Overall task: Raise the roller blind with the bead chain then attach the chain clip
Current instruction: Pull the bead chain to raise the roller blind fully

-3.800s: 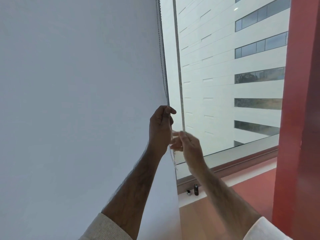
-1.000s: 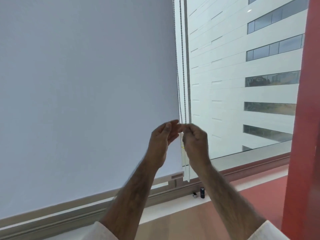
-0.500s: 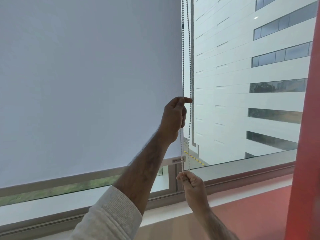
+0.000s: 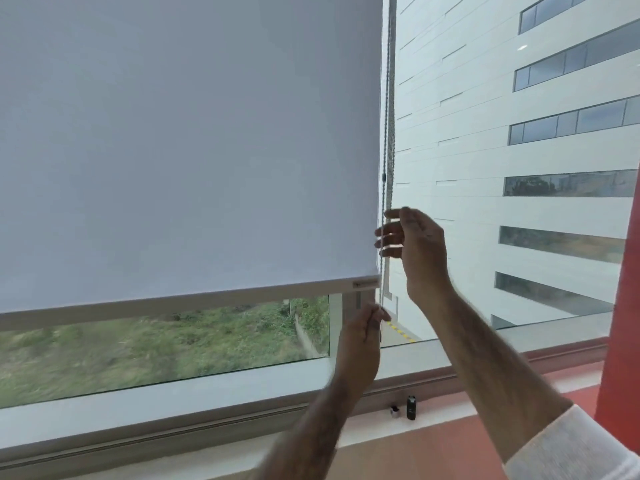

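Blind (image 4: 187,150) fills the upper left, its bottom bar partly raised, grass showing beneath. Left hand (image 4: 360,344) pinches the bead chain (image 4: 386,140) low at centre; right hand (image 4: 412,244), fingers spread, reaches for it higher. More raising, then clipping, remains.

A window sill (image 4: 214,441) runs across the bottom of the frame, rising slightly from lower left toward the right edge — a pale ledge beneath the grey window frame. Toward lower centre-right its top turns a reddish-brown colour. Two small things stand on it, close against the frame: a small black bottle (image 4: 411,407), upright, and just to its left a shorter, lighter object (image 4: 394,411) — too small to identify. The two sit just beside each other; whether they touch cannot be told. The forearms cross in front of the sill.
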The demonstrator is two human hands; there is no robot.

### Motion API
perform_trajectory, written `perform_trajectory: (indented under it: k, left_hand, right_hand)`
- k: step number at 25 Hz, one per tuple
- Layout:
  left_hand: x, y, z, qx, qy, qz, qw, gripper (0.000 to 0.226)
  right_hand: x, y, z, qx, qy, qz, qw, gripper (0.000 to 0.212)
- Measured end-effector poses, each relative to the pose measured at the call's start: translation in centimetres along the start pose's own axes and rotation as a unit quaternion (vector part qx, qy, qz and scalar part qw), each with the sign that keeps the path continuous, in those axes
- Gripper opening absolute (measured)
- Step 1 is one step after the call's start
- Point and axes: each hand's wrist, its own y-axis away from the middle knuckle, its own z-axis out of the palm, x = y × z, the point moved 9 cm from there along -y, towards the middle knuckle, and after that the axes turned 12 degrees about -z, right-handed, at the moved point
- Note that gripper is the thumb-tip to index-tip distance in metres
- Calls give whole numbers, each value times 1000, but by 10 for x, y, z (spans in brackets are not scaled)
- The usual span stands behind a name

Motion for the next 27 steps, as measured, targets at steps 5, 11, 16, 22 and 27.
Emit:
perform_trajectory:
  k: [5, 11, 16, 22, 27]
  left_hand:
    - [-59, 37, 3, -27, -2, -47, 999, 25]
    - [-41, 31, 11, -101, -5, -71, 992, 24]
    - [12, -13, -5, -100, 66, -80, 990, 30]
    - [107, -75, -30, -119, 245, -11, 962, 34]
    - [159, -94, -11, -196, 293, -27, 935, 28]
  right_hand:
    - [-18, -21, 26, -16, -41, 8, 999, 29]
    - [-34, -19, 30, 1, 25, -83, 996, 27]
    - [-28, 4, 17, 3, 30, -104, 994, 25]
    - [42, 91, 3, -48, 80, -40, 995, 25]
    - [99, 166, -18, -82, 102, 27, 991, 26]
